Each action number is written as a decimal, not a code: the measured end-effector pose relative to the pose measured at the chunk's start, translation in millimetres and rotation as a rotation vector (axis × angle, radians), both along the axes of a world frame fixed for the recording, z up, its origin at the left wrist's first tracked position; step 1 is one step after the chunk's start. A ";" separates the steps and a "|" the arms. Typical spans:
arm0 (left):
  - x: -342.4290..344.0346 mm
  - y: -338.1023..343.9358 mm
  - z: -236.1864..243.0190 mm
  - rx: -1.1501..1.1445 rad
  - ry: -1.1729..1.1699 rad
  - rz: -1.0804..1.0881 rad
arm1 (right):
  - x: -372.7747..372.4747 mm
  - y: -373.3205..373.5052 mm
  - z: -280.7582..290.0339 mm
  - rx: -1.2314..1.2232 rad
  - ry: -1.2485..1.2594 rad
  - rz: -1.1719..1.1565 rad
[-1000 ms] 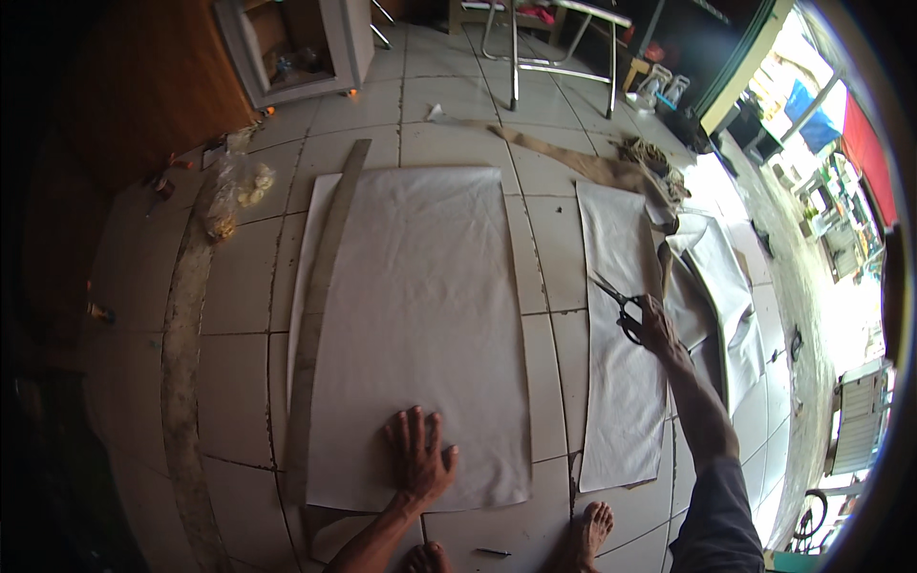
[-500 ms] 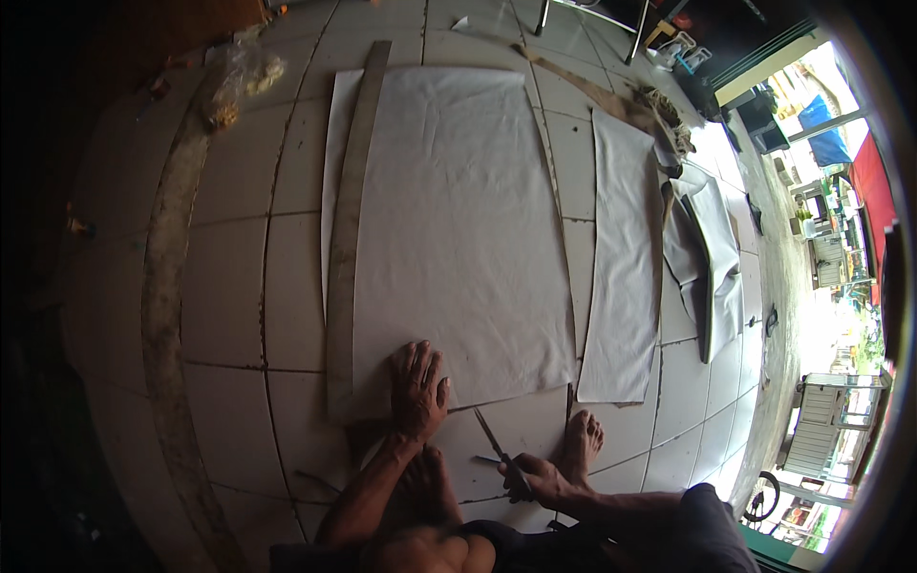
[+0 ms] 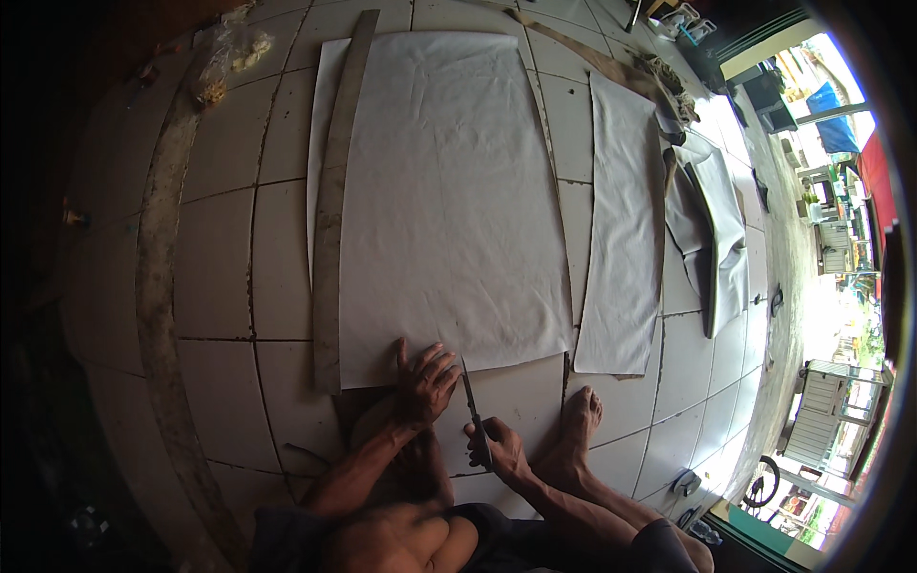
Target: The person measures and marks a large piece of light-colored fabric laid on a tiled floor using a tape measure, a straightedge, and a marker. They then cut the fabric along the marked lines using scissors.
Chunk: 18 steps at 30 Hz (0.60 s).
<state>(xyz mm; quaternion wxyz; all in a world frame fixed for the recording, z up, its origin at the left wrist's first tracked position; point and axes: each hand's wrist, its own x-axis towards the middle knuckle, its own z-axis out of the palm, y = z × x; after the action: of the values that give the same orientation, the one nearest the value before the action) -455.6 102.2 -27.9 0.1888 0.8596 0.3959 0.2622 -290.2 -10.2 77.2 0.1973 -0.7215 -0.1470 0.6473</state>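
A large white sheet [image 3: 449, 201], slightly wrinkled and fabric-like, lies flat on the tiled floor. My left hand [image 3: 425, 384] rests on its near edge, fingers spread with nothing gripped. In my right hand [image 3: 499, 447] is a pair of scissors [image 3: 471, 396], its blades pointing away from me. The scissors' tips overlap the sheet's near edge just right of my left fingers; whether they bite into it cannot be made out. Along the sheet's left side lies a long grey-brown flat strip [image 3: 334, 191], straight like a ruler.
A narrower white piece [image 3: 621, 229] lies to the right, beside a folded grey-white piece [image 3: 721, 239]. Brown cloth scraps [image 3: 583, 48] are at the far right. A clear plastic bag [image 3: 224, 67] sits far left. My bare foot [image 3: 583, 415] stands near the sheet's right corner.
My right hand has brought the scissors forward and left to the sheet's edge, and their blades have come closer together. My left fingers have spread wider. The whole view has shifted slightly.
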 end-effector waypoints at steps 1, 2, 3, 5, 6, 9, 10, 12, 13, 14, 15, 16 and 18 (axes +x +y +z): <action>0.9 -2.0 -0.2 0.000 -0.015 0.010 | -2.8 0.4 -0.1 -0.014 -0.021 0.006; 1.2 -2.4 -0.5 -0.002 -0.037 0.020 | -5.6 0.2 -0.3 -0.006 -0.004 -0.017; 1.4 -2.7 -0.4 0.001 -0.038 0.021 | -7.4 -0.3 -0.6 -0.001 0.000 -0.032; 0.5 -3.6 0.7 -0.015 -0.059 0.025 | -8.5 -1.9 -1.6 0.003 0.001 -0.042; 0.7 -3.2 1.0 -0.006 -0.051 0.018 | -7.8 -2.8 -2.1 0.004 -0.001 -0.035; 1.6 -3.5 1.3 -0.001 -0.046 0.018 | -4.8 -5.5 -4.4 -0.003 0.006 -0.023; 1.5 -3.4 1.1 0.005 -0.041 0.019 | -4.7 -5.5 -6.1 0.011 0.006 -0.010; 1.5 -4.3 0.6 0.014 -0.045 0.033 | -5.1 -6.6 -8.1 0.028 0.024 -0.032; 2.4 -5.2 0.4 0.016 -0.056 0.040 | -6.3 -7.0 -9.0 0.025 0.016 -0.027; 1.6 -5.1 -0.2 0.015 -0.074 0.044 | -6.6 -7.4 -9.3 0.038 0.035 -0.039; 0.6 -4.8 -0.8 0.023 -0.058 0.044 | -7.6 -7.6 -9.8 0.034 0.031 -0.043; 1.2 -5.2 -1.4 0.026 -0.052 0.040 | -7.8 -7.6 -9.9 0.029 0.024 -0.051; 1.7 -5.0 -2.4 0.025 -0.057 0.042 | -8.0 -7.0 -9.3 0.026 0.026 -0.040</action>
<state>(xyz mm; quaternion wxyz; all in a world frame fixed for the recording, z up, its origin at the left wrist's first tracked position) -453.9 97.1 -30.3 0.1835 0.8455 0.4051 0.2956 -298.1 -17.1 67.9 0.2213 -0.7132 -0.1384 0.6505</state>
